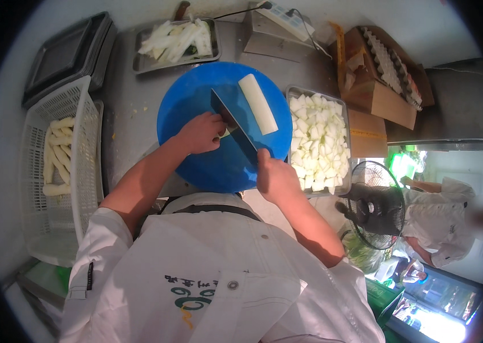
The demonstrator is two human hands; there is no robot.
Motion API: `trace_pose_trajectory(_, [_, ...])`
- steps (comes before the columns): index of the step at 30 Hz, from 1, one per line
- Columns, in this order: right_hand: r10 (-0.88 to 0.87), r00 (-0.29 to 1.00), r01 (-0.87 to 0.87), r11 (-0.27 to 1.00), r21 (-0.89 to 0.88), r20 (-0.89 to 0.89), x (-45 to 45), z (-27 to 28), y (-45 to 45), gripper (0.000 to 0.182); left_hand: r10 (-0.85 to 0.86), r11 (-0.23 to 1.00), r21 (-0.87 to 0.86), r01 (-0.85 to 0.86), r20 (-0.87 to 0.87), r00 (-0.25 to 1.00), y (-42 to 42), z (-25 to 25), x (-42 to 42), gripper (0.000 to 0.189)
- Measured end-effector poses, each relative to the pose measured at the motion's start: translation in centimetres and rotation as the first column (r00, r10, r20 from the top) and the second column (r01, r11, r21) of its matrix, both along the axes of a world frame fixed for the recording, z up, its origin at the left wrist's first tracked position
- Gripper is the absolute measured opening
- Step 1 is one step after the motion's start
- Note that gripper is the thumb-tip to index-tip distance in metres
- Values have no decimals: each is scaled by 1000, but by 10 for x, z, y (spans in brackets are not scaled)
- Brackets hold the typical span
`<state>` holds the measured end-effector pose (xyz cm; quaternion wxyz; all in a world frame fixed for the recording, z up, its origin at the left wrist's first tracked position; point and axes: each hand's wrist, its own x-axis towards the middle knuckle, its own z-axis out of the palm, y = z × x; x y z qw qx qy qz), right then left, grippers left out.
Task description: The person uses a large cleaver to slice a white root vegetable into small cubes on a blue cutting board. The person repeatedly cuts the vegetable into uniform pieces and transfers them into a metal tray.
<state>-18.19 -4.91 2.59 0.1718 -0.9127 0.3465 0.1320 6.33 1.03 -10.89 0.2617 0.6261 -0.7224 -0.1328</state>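
A round blue cutting board (220,176) lies before me on a steel table. My right hand (279,175) grips the handle of a cleaver (241,135), whose blade slants across the board. Just left of the blade, my left hand (203,133) has its fingers curled over a small pale vegetable piece (225,133), mostly hidden beneath them. A long pale peeled vegetable length (258,104) rests on the board right of the blade. Beside the board at right, a metal tray (349,171) is heaped with cut pale vegetable chunks (319,143).
A metal tray (138,67) of peelings sits behind the board. At left are a white plastic basket (86,171) with long peeled vegetables and stacked trays (63,55). A cardboard box (389,100) with egg trays stands back right; a fan (374,206) and a co-worker (436,218) are beyond.
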Motion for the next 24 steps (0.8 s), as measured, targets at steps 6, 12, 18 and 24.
trace_pose_trajectory(6, [-3,1000,2,1000,1,23,9,-31,-5,19,-14,999,44,15,-29,999,2,7,3,16])
trace_pose_trajectory(12, [7,999,-7,1000,19,35,2,-30,-3,19,13,1000,13,-13,-24,1000,2,1,0,13])
trace_pose_trajectory(18, [0,1000,0,999,35,3,14,-2,-4,17,44,996,70,-46,27,999,6,11,1,13])
trace_pose_trajectory(24, [-26,999,24,999,46,40,9,-46,-2,13,63,995,77,-58,-56,996,9,11,2,16])
